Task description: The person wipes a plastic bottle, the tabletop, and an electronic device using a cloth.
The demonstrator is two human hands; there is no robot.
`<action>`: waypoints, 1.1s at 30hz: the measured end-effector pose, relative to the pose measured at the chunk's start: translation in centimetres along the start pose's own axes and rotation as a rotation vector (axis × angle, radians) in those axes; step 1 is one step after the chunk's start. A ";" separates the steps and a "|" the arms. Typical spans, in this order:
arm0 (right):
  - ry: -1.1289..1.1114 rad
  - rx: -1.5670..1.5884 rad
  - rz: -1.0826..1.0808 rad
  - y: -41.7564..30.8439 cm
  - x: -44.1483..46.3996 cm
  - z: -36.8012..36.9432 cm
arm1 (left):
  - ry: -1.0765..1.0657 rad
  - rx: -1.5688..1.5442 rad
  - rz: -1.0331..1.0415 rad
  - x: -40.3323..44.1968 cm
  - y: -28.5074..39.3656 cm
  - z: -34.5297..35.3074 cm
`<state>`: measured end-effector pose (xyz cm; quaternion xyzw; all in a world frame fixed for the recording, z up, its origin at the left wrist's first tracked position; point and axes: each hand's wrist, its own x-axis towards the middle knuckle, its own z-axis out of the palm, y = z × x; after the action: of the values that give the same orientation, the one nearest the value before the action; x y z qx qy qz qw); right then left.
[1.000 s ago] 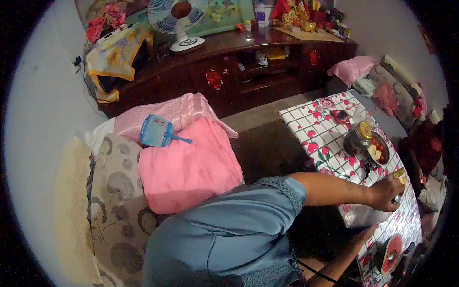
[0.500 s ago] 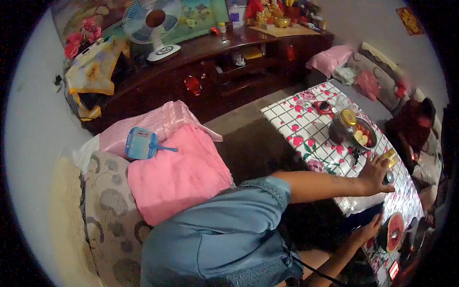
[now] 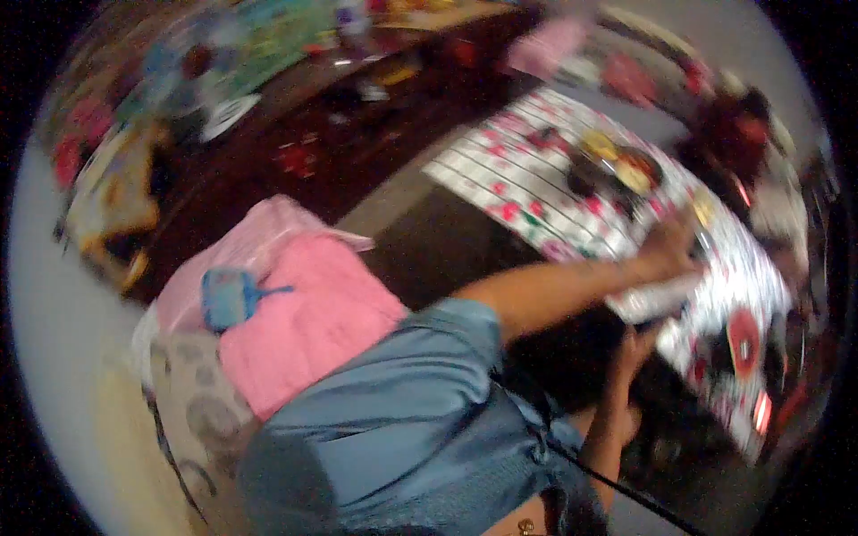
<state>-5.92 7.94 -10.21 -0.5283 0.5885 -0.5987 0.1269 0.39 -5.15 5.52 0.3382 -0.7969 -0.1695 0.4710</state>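
Motion blurs the view. My left hand (image 3: 666,252) is over the patterned table, at the end of the arm from the blue sleeve (image 3: 456,330). Beside its fingers are a small shiny item (image 3: 706,239) and a yellowish item (image 3: 704,211); whether it holds anything is unclear. Lower down, my right hand (image 3: 635,347) is near the table's edge, close to a pale, clear plastic-like sheet (image 3: 642,304). Its fingers are smeared. A cut watermelon piece (image 3: 743,341) lies to the right of it. A yellow-lidded jar (image 3: 594,165) and a bowl of fruit (image 3: 636,170) stand farther up the table.
Pink folded cloth (image 3: 304,308) and a blue fly swatter (image 3: 230,298) lie on the patterned sofa (image 3: 201,393). A dark wooden cabinet (image 3: 357,134) with a fan (image 3: 228,116) runs along the back. A dark cord (image 3: 617,487) crosses the lower right.
The view has swung, shifting the scene left and partly upward. My left hand lifted from the small shiny item and spread its fingers earlier; both hands are now blurred. My right hand appears nearer my left.
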 end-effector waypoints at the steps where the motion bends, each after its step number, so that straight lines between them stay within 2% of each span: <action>1: 0.016 0.025 0.104 0.7 -0.7 -0.1 | 0.063 -0.051 0.011 -0.4 -0.3 1.0; 2: -0.022 -0.135 0.202 0.0 -0.7 -1.2 | 0.126 -0.101 0.026 -0.7 -0.4 1.9; 3: -0.024 -0.138 0.223 -3.0 0.9 -0.8 | 0.079 0.037 0.020 -0.1 0.2 -1.2; 4: 0.044 -0.287 0.087 -2.2 0.9 -0.6 | -0.024 0.156 -0.009 0.3 0.6 -2.5; 5: 0.053 -0.291 0.172 -3.1 0.9 -1.3 | -0.075 0.141 -0.064 0.3 1.9 -3.6; 7: 0.015 -0.301 0.301 -4.4 1.3 -2.4 | 0.022 0.107 0.068 0.1 1.0 -3.9; 8: -0.023 -0.323 0.362 -4.8 1.4 -2.9 | -0.037 0.100 0.054 0.3 0.8 -4.5; 10: 0.002 -0.333 0.426 -4.1 1.4 -4.1 | -0.304 -0.105 0.037 1.2 0.9 -6.4; 11: 0.038 -0.169 0.380 -4.3 1.6 -3.9 | -0.311 -0.133 0.049 1.8 -0.2 -7.6; 13: 0.042 0.124 0.341 -4.9 2.4 -5.1 | -0.194 0.083 0.222 2.1 -1.3 -7.8; 14: 0.126 0.088 0.283 -4.3 3.2 -5.5 | -0.196 0.081 0.228 2.1 -1.5 -7.7; 16: 0.230 0.110 0.115 -9.9 5.6 -6.7 | -0.265 -0.120 -0.063 0.8 -0.5 -7.6; 17: 0.252 0.156 0.103 -12.3 6.8 -6.9 | -0.273 -0.092 -0.078 0.3 -0.7 -7.0; 18: 0.273 0.203 0.090 -13.6 8.0 -6.7 | -0.276 -0.093 -0.076 0.0 -1.2 -6.6; 20: 0.189 0.239 -0.089 -13.0 10.3 -5.2 | -0.247 -0.157 -0.056 -0.2 -2.2 -6.2; 22: 0.072 0.087 -0.012 -13.3 10.9 -2.4 | -0.240 -0.133 0.018 -0.3 -1.7 -6.7; 24: 0.225 0.008 -0.294 -10.5 12.2 -0.1 | -0.201 -0.098 0.117 -0.3 -2.7 -6.3; 25: 0.229 0.009 -0.283 -8.5 13.5 0.1 | -0.182 -0.067 0.147 -0.3 -3.1 -6.1; 26: 0.124 0.007 -0.185 -6.2 14.8 -0.2 | -0.194 -0.066 0.142 -0.3 -3.2 -6.0; 28: -0.002 0.171 0.096 -6.1 16.3 -1.3 | -0.179 -0.132 0.176 -0.3 -2.5 -6.3; 29: -0.049 0.239 0.241 -6.1 17.1 -1.9 | -0.222 -0.159 0.125 -0.4 -1.7 -6.8; 30: -0.131 0.516 0.546 -6.4 17.6 -2.4 | -0.236 -0.160 0.133 -0.6 -1.6 -6.8; 32: -0.089 0.423 0.641 -6.9 16.3 -2.9 | -0.220 -0.143 0.056 -0.5 -1.4 -6.8; 33: -0.195 0.743 0.469 4.7 17.4 0.0 | -0.201 -0.148 0.081 -0.5 -2.1 -6.3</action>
<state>-15.25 -6.81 -5.81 -0.3530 0.4226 -0.6719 0.4952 6.80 -6.00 7.11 0.2512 -0.8384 -0.2416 0.4191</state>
